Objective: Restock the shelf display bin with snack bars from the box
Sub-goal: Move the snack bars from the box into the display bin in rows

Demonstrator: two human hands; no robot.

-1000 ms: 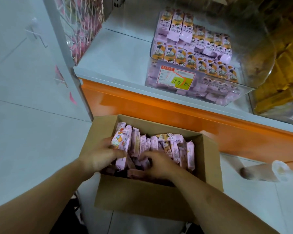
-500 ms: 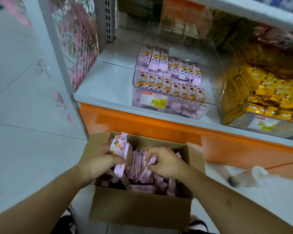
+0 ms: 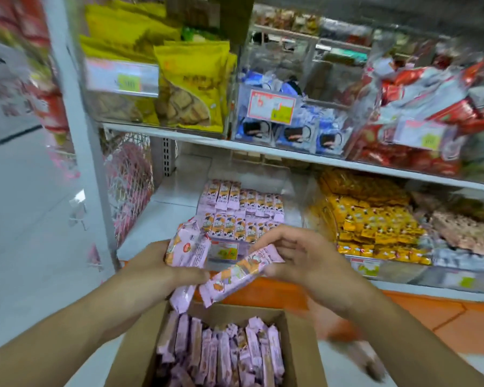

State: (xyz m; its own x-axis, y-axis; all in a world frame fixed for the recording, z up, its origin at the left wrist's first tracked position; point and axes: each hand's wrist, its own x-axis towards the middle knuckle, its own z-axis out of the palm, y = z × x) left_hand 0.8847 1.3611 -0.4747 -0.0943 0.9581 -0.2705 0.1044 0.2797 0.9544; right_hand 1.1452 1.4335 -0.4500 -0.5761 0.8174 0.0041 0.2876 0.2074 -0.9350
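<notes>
A white shelf [image 3: 162, 208] stands behind both hands. Beyond them the clear bin [image 3: 243, 208] holds pink bars; below them is the cardboard box [image 3: 299, 347], full. The left hand [image 3: 154, 269] grips a bundle of bars [image 3: 189, 247], the right hand [image 3: 305, 258] pinches one bar [image 3: 235, 275].

1. Both hands are now lifted out of the box [image 3: 296, 356], raised before the display bin [image 3: 243, 208].
2. The left hand [image 3: 157, 272] grips a bunch of bars [image 3: 187, 247].
3. The right hand [image 3: 299, 258] now pinches one bar [image 3: 235, 275].
</notes>
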